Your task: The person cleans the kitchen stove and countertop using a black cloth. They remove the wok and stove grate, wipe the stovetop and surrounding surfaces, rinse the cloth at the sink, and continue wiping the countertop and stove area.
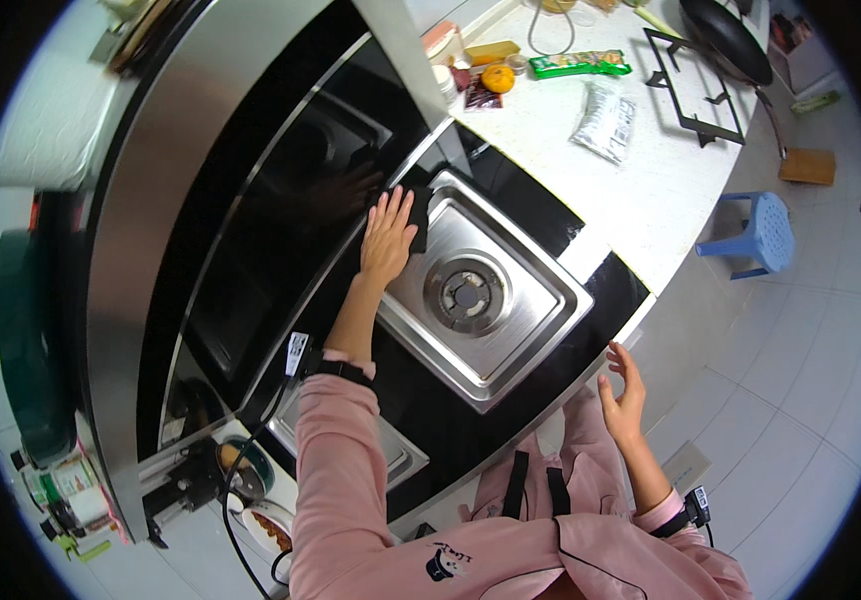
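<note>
My left hand [387, 232] lies flat on a black cloth [419, 217], which it presses against the back of the black gas cooktop [430, 367]. The cloth touches the upper left corner of a square stainless steel drip tray [528, 300]; part of it is hidden under my palm. Inside the tray, a round burner [468, 292] is bare of its pan support. Off the cooktop's front edge, my right hand [625, 397] hangs in the air, fingers apart and holding nothing.
A black pan support [730, 120] and a frying pan [730, 45] rest on the white counter [670, 195], with a silvery packet [606, 120], green packet [580, 64] and orange fruit [498, 78]. A range hood [152, 187] looms left. The blue stool [768, 232] stands on the floor.
</note>
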Demonstrator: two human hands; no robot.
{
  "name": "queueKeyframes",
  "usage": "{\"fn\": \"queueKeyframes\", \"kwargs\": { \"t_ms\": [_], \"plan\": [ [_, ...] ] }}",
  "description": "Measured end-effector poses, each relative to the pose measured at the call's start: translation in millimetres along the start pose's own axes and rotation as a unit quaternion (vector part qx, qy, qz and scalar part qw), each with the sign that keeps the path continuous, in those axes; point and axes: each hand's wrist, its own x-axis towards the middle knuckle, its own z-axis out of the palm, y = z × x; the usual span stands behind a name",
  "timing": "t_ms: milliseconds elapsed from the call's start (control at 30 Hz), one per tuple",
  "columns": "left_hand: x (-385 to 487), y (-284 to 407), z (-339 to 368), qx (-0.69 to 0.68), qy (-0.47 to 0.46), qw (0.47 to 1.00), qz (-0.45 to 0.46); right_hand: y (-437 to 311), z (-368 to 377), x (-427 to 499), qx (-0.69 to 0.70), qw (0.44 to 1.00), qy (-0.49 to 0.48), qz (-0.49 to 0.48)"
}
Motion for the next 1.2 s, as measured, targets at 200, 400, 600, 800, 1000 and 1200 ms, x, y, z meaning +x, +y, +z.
{"fn": "queueKeyframes", "kwargs": {
  "t_ms": [200, 400, 600, 800, 1000, 1200],
  "plan": [
    [126.5, 52.6, 34.3, 0.018, -0.013, 0.999, 0.04, 21.9, -23.6, -15.8, -0.028, 0.999, 0.013, 0.03],
    [120.9, 125.7, 58.7, 0.123, -0.046, 0.989, -0.065, 29.9, -32.6, -16.8, 0.013, 0.999, 0.029, 0.039],
    [46.2, 271.0, 82.1, 0.135, -0.088, 0.987, 0.006, 8.0, -33.4, 28.6, 0.031, 0.999, -0.027, -0.035],
    [-1.9, 307.1, 53.2, -0.141, 0.072, 0.987, -0.039, 1.0, -10.6, 132.6, -0.049, 0.989, -0.027, -0.14],
    [-186.4, 282.6, 29.4, -0.063, 0.124, 0.957, -0.254, 9.0, 82.3, 203.6, -0.326, 0.854, -0.176, -0.365],
    [-323.3, 285.4, 57.3, -0.004, 0.116, 0.9, -0.419, -59.8, 181.7, 298.9, -0.325, 0.707, -0.267, -0.568]
  ]
}}
